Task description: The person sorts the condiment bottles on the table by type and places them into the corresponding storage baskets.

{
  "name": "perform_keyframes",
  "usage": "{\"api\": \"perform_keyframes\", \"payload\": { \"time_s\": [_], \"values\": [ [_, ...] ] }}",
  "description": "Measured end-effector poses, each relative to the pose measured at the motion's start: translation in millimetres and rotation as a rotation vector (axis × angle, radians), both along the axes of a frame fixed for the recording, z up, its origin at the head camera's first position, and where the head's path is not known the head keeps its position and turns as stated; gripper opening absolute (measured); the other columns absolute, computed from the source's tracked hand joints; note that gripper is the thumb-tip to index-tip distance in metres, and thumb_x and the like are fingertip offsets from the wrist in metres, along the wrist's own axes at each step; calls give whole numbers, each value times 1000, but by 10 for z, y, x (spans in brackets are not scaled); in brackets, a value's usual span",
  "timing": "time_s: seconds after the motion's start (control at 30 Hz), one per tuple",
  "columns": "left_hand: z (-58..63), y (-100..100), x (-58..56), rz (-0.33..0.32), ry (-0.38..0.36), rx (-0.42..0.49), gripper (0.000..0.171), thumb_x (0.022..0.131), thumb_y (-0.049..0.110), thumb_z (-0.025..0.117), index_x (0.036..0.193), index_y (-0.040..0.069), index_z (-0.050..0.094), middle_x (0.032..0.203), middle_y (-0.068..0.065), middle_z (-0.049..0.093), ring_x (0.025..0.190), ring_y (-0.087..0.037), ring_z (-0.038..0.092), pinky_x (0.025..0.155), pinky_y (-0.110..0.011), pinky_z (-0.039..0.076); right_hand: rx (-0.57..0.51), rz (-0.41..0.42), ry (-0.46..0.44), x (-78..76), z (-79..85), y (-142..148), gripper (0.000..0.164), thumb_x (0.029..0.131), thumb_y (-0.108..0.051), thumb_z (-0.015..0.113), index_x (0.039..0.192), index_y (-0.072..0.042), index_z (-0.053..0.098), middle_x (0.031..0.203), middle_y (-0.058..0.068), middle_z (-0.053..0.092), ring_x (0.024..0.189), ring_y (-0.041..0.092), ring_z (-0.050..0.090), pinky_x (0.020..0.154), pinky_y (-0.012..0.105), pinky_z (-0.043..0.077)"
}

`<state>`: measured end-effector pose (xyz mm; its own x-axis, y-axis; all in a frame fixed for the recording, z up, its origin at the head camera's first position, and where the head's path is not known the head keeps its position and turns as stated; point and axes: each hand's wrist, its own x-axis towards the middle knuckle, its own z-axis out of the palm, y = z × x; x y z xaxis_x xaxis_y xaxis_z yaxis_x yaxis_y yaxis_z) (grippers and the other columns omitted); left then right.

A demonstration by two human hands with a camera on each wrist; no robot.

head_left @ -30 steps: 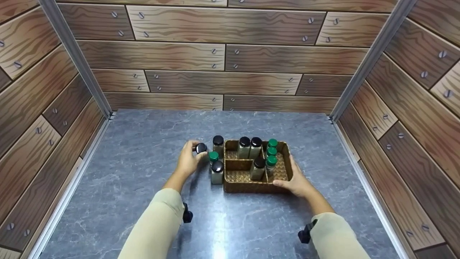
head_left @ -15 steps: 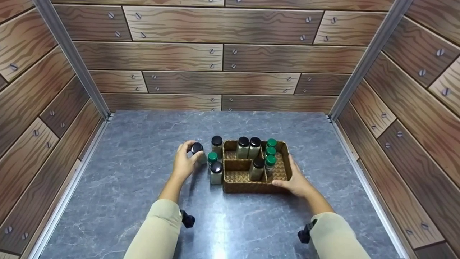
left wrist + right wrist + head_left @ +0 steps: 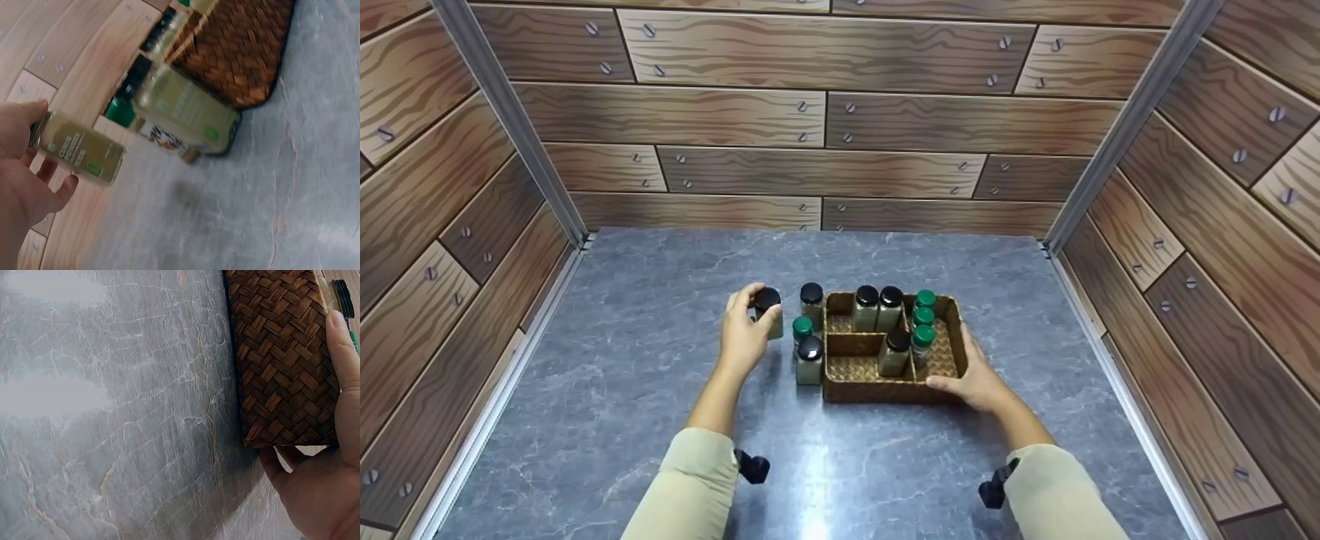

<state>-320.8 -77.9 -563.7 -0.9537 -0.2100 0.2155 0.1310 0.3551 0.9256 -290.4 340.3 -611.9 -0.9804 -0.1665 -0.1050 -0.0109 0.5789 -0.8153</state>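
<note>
My left hand (image 3: 741,339) pinches a black-lidded spice jar (image 3: 768,298) left of the basket, thumb on one side and fingers on the other. In the left wrist view, the held jar (image 3: 79,149) has a powder label and brownish contents. My right hand (image 3: 981,381) grips the near right corner of a brown woven basket (image 3: 877,391), thumb at the front rim and fingers along the right side. Just left of the basket stand a black-lidded jar (image 3: 811,303), a green-lidded jar (image 3: 802,327) and another black-lidded jar (image 3: 809,366).
Dividers split the basket into compartments. Two black-lidded jars (image 3: 877,306) stand at its back and one (image 3: 895,354) at its front. A row of green-capped jars (image 3: 923,336) lines the right compartment. Wood-patterned walls (image 3: 825,116) enclose the grey marbled table (image 3: 622,360).
My left hand has moved slightly left, away from the standing jars, and the jar in it shows more of its body. My right hand keeps its place on the basket.
</note>
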Motion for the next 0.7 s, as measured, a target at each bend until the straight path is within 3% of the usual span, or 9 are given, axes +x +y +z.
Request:
{"api": "perform_keyframes", "payload": {
  "time_s": [0.47,0.7],
  "values": [
    [413,52,171,-23,-61,74,52,97,15,82,145,8,64,142,-19,62,137,-36,61,112,-51,56,21,5,19,-23,1,-3,141,83,-32,96,173,-6,-10,179,32,-2,166,54,9,137,66,10],
    [553,112,232,-45,-93,75,52,90,15,90,137,11,71,139,-15,69,134,-33,64,109,-47,59,43,-10,-1,-27,-15,-1,140,85,-35,94,173,-7,-11,180,32,-4,166,54,6,137,66,9]
  ]
}}
